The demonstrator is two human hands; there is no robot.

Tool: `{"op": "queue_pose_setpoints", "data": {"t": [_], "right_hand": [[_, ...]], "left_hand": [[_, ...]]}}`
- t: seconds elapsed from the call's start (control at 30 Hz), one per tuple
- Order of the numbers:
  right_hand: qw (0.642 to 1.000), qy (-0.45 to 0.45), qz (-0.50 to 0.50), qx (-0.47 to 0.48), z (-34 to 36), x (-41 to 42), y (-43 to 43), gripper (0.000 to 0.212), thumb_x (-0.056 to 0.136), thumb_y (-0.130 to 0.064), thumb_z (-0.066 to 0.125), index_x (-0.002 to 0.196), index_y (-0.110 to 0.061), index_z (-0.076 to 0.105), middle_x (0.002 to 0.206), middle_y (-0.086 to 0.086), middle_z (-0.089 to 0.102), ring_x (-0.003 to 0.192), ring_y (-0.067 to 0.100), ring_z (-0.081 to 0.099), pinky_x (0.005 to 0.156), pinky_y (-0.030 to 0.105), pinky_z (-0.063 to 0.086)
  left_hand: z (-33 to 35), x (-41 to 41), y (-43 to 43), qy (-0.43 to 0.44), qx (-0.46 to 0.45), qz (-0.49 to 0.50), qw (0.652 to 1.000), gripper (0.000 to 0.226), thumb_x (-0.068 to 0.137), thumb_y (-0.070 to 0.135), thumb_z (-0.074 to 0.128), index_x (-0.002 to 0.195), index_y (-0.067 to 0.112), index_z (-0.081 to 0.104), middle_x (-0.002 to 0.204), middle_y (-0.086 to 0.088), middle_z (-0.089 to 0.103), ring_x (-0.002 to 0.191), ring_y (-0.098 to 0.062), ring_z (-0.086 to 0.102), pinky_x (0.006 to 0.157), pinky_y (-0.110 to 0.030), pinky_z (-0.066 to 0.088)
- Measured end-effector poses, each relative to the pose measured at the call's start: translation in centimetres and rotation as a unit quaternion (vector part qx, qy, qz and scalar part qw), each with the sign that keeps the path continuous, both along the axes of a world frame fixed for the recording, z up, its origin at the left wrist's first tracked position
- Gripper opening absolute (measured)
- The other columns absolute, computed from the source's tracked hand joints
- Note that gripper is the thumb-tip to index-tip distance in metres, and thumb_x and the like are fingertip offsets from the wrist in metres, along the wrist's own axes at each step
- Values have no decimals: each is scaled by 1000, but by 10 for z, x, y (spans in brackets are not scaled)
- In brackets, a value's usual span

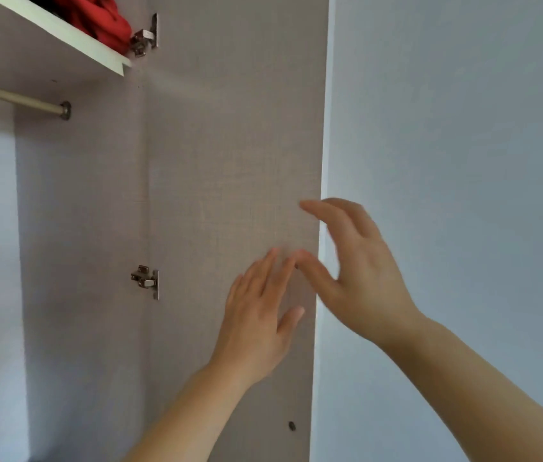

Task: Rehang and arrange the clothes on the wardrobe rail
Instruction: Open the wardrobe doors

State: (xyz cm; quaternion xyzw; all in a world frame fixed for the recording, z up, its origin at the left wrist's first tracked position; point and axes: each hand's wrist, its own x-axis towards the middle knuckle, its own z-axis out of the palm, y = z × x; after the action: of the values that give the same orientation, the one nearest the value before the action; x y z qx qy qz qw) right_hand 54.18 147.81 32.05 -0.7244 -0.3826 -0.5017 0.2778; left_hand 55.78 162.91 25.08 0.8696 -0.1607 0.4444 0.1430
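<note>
While you face the open wardrobe, its pale wood-grain door (230,161) fills the middle of the view, swung open toward you with its inner face showing, and a plain grey-blue wall (463,128) takes up everything to the right of the door's free edge. To the left of the door, the wardrobe's inside panel (80,228) runs down in shadow. Up at the top left, a white-edged shelf (63,31) slants across the corner, and a bundle of red clothes (103,18) sits on it, close to the door's upper hinge. Just below the shelf, the wardrobe rail (13,98) runs in from the left edge and ends in a round metal socket on the inside panel; the stretch of rail you can see is bare. Your left hand (260,315) is raised in front of the lower half of the door, palm toward it, fingers straight and loosely together, holding nothing; whether it touches the door cannot be told. Your right hand (360,271) hovers at the door's free edge, open and slightly blurred, fingers curved and thumb apart, also holding nothing. Two metal hinges join door to panel, the upper hinge (145,40) near the shelf and the lower hinge (146,281) level with your hands. A small dark hole (292,426) marks the door near its bottom.
</note>
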Motion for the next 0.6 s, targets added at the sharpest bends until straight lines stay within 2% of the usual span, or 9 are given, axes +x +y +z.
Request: {"op": "queue_pose_setpoints", "data": {"t": [0.07, 0.17, 0.23, 0.3, 0.4, 0.47, 0.53, 0.6], "right_hand": [[999, -18, -17, -33, 8, 16, 10, 50, 85, -27, 57, 132, -17, 46, 132, 2, 47, 122, 17, 42, 96, 23, 36], [995, -12, -42, -90, 15, 47, 27, 54, 86, -18, 58, 138, -16, 41, 143, 10, 37, 134, 27, 31, 103, 37, 35], [987, 16, -83, -134, 15, 70, 37, 58, 92, -21, 51, 145, -21, 27, 153, 8, 20, 142, 28, 13, 113, 40, 21], [976, 40, -133, -165, 11, 94, 44, 63, 95, -26, 45, 148, -26, 11, 157, 5, 3, 144, 27, -4, 116, 40, 3], [961, 70, -200, -176, -1, 129, 51, 65, 97, -30, 41, 149, -28, 2, 157, 6, -8, 143, 29, -13, 114, 44, -5], [954, 59, -230, -182, -10, 151, 54, 63, 95, -30, 43, 149, -24, 11, 157, 10, 1, 143, 32, -8, 113, 45, -6], [953, -1, -246, -179, -16, 165, 59, 56, 89, -30, 49, 142, -20, 36, 151, 13, 27, 141, 36, 12, 115, 47, 4], [956, -49, -246, -152, -19, 176, 63, 51, 86, -35, 44, 134, -20, 48, 145, 10, 40, 137, 35, 24, 113, 49, 11]], "left_hand": [[4, 16, -4, 19, -19, 29, 999, 63, 89, 45, 38, 144, 24, 19, 153, -3, 21, 141, -20, 19, 112, -45, 25], [8, 36, 1, 48, -41, 82, 995, 70, 91, 42, 43, 147, 23, 6, 156, -3, 3, 144, -19, 3, 117, -41, 11], [12, 49, 11, 64, -47, 118, 990, 74, 93, 43, 41, 147, 23, -5, 156, -3, -9, 143, -19, -6, 118, -37, 5], [15, 65, 23, 74, -47, 149, 985, 76, 93, 45, 40, 146, 22, -10, 155, -4, -15, 143, -20, -10, 118, -36, 3], [17, 89, 43, 80, -26, 183, 979, 79, 92, 48, 39, 146, 20, -13, 153, -6, -19, 142, -23, -13, 118, -38, 1], [20, 106, 52, 78, -7, 197, 977, 81, 92, 49, 39, 144, 22, -17, 152, -5, -24, 141, -24, -17, 117, -40, -2], [24, 120, 59, 74, 0, 197, 978, 82, 92, 48, 40, 143, 25, -19, 151, -4, -27, 140, -24, -22, 117, -41, -6], [23, 134, 69, 53, 9, 186, 981, 85, 89, 53, 40, 142, 29, -22, 151, -5, -28, 139, -23, -24, 116, -43, -5]]}}
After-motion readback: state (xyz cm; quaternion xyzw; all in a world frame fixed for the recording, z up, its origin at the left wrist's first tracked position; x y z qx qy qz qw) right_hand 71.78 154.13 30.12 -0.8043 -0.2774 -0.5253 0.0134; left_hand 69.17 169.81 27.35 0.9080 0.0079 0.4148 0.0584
